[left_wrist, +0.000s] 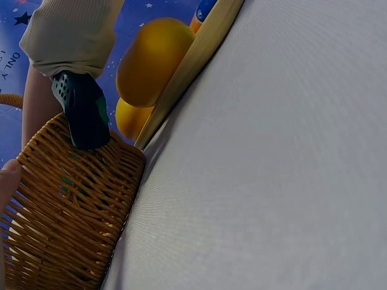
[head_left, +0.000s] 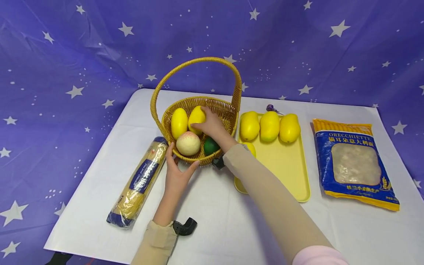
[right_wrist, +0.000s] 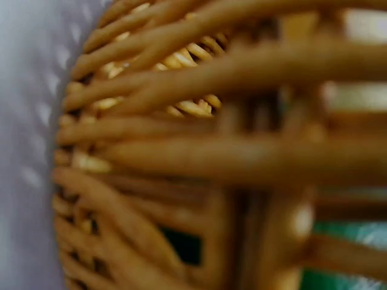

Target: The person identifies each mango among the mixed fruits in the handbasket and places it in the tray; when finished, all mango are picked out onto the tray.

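Smooth, yellow, oval fruit (head_left: pixel 197 117) is resting inside a golden-brown woven wicker basket (head_left: pixel 216 105), where the right hand (head_left: pixel 213 127) is gripping it, thumb on its near side and fingers over its far side. At the left of the white-covered table (head_left: pixel 92 191), a long, clear plastic packet of thin yellow pasta (head_left: pixel 140 180) with dark blue bands is lying aslant, its upper end just beside the basket. Next to it, the left hand (head_left: pixel 177 175) is touching the basket's near left rim with thumb and index finger spreading apart, while a black plastic wrist device (head_left: pixel 184 226) is showing at its cuff. Inside the basket, another yellow oval fruit (head_left: pixel 179 123) is lying left of the gripped one, a cream-and-pink round peach (head_left: pixel 188 143) is sitting in front, and a dark green rounded fruit (head_left: pixel 211 146) is sitting right of the peach, partly hidden by the right wrist. Farther right, a pale yellow rectangular tray (head_left: pixel 285 169) is holding three plump yellow mangoes (head_left: pixel 269 126) in a row, with a fourth yellow fruit (head_left: pixel 252 149) showing behind the beige sleeve (head_left: pixel 265 187). A small purple-wrapped lollipop (head_left: pixel 270 108) is lying at the tray's far edge. At the far right, a blue-and-yellow plastic bag of orecchiette (head_left: pixel 356 163) is lying flat.
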The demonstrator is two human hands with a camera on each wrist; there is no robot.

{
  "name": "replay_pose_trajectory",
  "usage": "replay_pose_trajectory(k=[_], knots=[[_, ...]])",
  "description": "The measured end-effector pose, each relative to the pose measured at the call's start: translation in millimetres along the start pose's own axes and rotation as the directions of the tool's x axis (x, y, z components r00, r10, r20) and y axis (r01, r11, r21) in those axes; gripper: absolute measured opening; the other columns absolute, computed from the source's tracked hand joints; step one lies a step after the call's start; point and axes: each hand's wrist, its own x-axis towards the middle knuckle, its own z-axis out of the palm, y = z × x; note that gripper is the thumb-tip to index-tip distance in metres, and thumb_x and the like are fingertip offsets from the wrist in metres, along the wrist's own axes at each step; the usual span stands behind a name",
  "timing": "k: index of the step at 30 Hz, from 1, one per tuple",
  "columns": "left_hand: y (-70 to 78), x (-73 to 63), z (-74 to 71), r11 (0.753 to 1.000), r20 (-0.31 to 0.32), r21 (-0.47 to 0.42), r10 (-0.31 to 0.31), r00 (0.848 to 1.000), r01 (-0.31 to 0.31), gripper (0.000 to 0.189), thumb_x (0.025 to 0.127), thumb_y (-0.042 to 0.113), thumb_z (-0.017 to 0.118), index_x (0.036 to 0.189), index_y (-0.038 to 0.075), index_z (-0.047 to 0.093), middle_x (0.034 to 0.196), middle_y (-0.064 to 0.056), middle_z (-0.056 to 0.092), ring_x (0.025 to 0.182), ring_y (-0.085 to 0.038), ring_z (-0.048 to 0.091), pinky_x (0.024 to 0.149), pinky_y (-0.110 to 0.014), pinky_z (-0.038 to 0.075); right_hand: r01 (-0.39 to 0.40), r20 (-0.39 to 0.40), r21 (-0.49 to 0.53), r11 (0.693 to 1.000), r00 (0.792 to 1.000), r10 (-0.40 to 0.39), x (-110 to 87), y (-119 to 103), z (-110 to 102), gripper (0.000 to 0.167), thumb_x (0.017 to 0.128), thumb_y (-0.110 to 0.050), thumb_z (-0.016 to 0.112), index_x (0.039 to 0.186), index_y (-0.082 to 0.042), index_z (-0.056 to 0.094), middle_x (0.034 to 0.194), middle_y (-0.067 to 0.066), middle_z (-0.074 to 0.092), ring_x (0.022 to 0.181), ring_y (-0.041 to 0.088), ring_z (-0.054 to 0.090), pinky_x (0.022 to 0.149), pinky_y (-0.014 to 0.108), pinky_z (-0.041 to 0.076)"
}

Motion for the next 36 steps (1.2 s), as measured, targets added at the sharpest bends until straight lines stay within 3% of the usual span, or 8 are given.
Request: replay_pose_trajectory(k=[4, 11, 14, 20, 26, 31, 36], knots=[[5.2, -0.7, -0.7, 1.0, 0.01, -0.006, -0.023, 1.0, 0.023, 0.1, 0.082, 0.033, 0.078, 0.154, 0.03, 0.007, 0.156, -0.012, 0.013, 0.136, -0.033, 0.031, 0.112, -0.044, 0.027, 0.002, -0.002, 0.022, 1.0, 1.0, -0.001, 0.2, 0.7, -0.9, 0.083, 0.084, -0.035, 0.075, 0.152, -0.018, 0.031, 0.144, 0.014, 0.043, 0.121, 0.03, 0.048, 0.093, 0.044, 0.048], [39.2, -11.1, -4.3, 0.999, 0.035, -0.006, -0.041, 0.999, 0.042, 0.096, 0.086, 0.02, 0.075, 0.154, 0.012, 0.007, 0.155, -0.021, 0.013, 0.136, -0.038, 0.029, 0.112, -0.047, 0.026, 0.025, -0.035, 0.095, 0.995, 0.999, -0.022, -5.6, 1.2, -8.0, 0.083, 0.082, -0.032, 0.077, 0.15, -0.02, 0.033, 0.14, 0.015, 0.045, 0.101, 0.029, 0.058, 0.077, 0.036, 0.054], [37.6, -11.4, -4.4, 0.999, 0.035, -0.009, -0.049, 0.998, 0.05, 0.097, 0.086, 0.021, 0.075, 0.155, 0.014, 0.006, 0.155, -0.02, 0.013, 0.136, -0.038, 0.029, 0.113, -0.048, 0.025, 0.071, -0.05, 0.116, 0.991, 0.997, -0.065, -14.5, -2.3, -18.2, 0.082, 0.081, -0.033, 0.078, 0.15, -0.023, 0.034, 0.141, 0.012, 0.045, 0.106, 0.027, 0.056, 0.078, 0.034, 0.053], [7.5, -2.0, -0.7, 1.0, 0.022, -0.003, -0.027, 0.999, 0.027, 0.099, 0.084, 0.033, 0.076, 0.154, 0.03, 0.006, 0.157, -0.011, 0.012, 0.138, -0.033, 0.028, 0.113, -0.044, 0.026, 0.173, -0.076, 0.152, 0.973, 0.984, -0.163, -45.6, -2.8, -44.7, 0.083, 0.08, -0.035, 0.079, 0.149, -0.026, 0.036, 0.143, 0.004, 0.044, 0.116, 0.021, 0.049, 0.075, 0.032, 0.054], [-1.8, 1.1, 2.5, 1.0, 0.0, -0.011, 0.012, 1.0, -0.012, 0.099, 0.083, 0.034, 0.077, 0.154, 0.033, 0.008, 0.156, -0.008, 0.015, 0.136, -0.031, 0.031, 0.112, -0.046, 0.027, 0.253, -0.09, 0.202, 0.946, 0.967, -0.239, -79.1, 8.7, -63.7, 0.082, 0.08, -0.028, 0.081, 0.149, -0.027, 0.036, 0.139, 0.003, 0.045, 0.084, 0.024, 0.054, 0.07, 0.031, 0.051], [3.7, -0.5, 2.6, 0.999, 0.022, -0.013, -0.032, 0.999, 0.032, 0.101, 0.083, 0.032, 0.078, 0.154, 0.03, 0.007, 0.156, -0.011, 0.014, 0.137, -0.031, 0.031, 0.112, -0.048, 0.027, 0.243, -0.09, 0.196, 0.95, 0.969, -0.229, -112.6, 24.9, -85.5, 0.082, 0.08, -0.026, 0.081, 0.148, -0.032, 0.035, 0.142, 0.007, 0.041, 0.086, 0.023, 0.056, 0.071, 0.033, 0.053], [30.0, -6.2, -4.4, 0.997, 0.04, -0.018, -0.071, 0.997, 0.072, 0.099, 0.085, 0.023, 0.076, 0.155, 0.018, 0.006, 0.155, -0.019, 0.014, 0.136, -0.035, 0.031, 0.112, -0.049, 0.025, 0.202, -0.097, 0.214, 0.956, 0.978, -0.185, -141.8, 43.7, -105.5, 0.083, 0.08, -0.023, 0.081, 0.148, -0.033, 0.035, 0.143, 0.01, 0.039, 0.093, 0.027, 0.059, 0.075, 0.034, 0.055]])
